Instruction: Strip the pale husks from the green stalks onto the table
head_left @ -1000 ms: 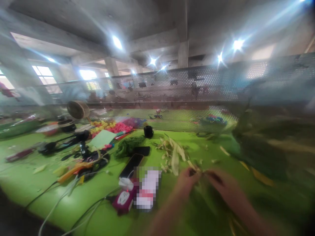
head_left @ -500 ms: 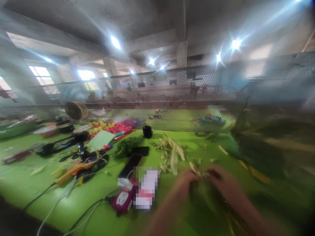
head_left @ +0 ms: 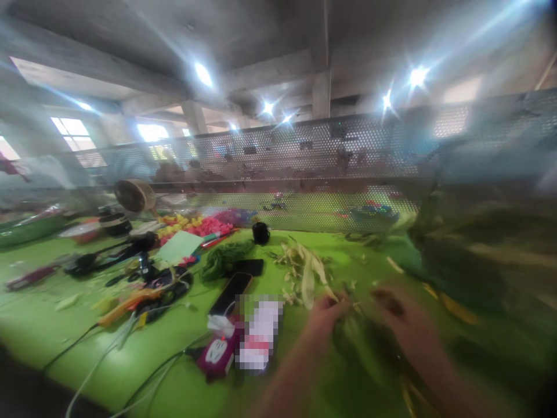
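My left hand (head_left: 327, 310) is closed in a pinch on a pale yellow-green leaf-like strip (head_left: 354, 328). The strip hangs below the fingers and blurs into the green tabletop. Just to the right, my right hand (head_left: 398, 310) is held with its fingers curled; whatever is in them is smeared and cannot be made out. A gap separates the two hands. Beyond my left hand lies a loose heap of pale strips (head_left: 308, 278) and small scraps.
A dark phone (head_left: 231, 293), a purple tissue pack (head_left: 217, 353) and white cables lie left of my hands. Further left are an orange glue gun (head_left: 126, 305) and pink pieces (head_left: 213, 223). A large dark green bag (head_left: 461, 261) stands at right; a perforated screen (head_left: 300, 168) runs behind.
My hands have moved apart: the left slightly left towards the pale heap, the right slightly right. The leaf-like strip now shows between them. Everything else stays put.
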The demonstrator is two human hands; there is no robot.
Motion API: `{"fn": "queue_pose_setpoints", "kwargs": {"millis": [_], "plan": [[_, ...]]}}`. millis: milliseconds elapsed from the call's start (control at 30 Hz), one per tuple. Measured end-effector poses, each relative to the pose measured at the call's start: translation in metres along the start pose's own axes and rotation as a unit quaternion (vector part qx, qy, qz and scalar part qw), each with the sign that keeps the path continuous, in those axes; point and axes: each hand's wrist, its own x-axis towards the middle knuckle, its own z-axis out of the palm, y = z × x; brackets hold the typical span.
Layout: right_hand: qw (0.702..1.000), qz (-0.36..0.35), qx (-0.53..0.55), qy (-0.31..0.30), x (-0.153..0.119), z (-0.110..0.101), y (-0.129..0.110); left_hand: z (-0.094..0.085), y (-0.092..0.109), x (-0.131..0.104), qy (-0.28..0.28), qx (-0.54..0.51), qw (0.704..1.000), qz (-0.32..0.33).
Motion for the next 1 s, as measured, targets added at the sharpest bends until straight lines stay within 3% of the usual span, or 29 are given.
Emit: {"fn": "queue_pose_setpoints", "kwargs": {"millis": [167, 333, 433, 800, 1000], "plan": [[0.980, 0.132, 0.062, -0.138, -0.002, 0.011, 0.002, 0.000, -0.001, 0.003, -0.008, 0.016, 0.998, 0.061], [0.947, 0.244, 0.171, -0.123, -0.003, 0.026, 0.021, -0.001, -0.002, 0.003, -0.061, 0.065, 0.993, 0.074], [0.942, 0.245, 0.208, -0.096, -0.004, 0.027, 0.024, -0.002, -0.005, 0.003, -0.073, 0.087, 0.991, 0.070], [0.940, 0.180, 0.280, -0.071, -0.015, 0.022, 0.002, 0.001, -0.001, 0.001, -0.016, 0.067, 0.997, 0.045], [0.922, 0.212, 0.321, -0.046, -0.015, 0.021, -0.002, -0.001, -0.003, 0.005, -0.064, 0.079, 0.993, 0.052]]}}
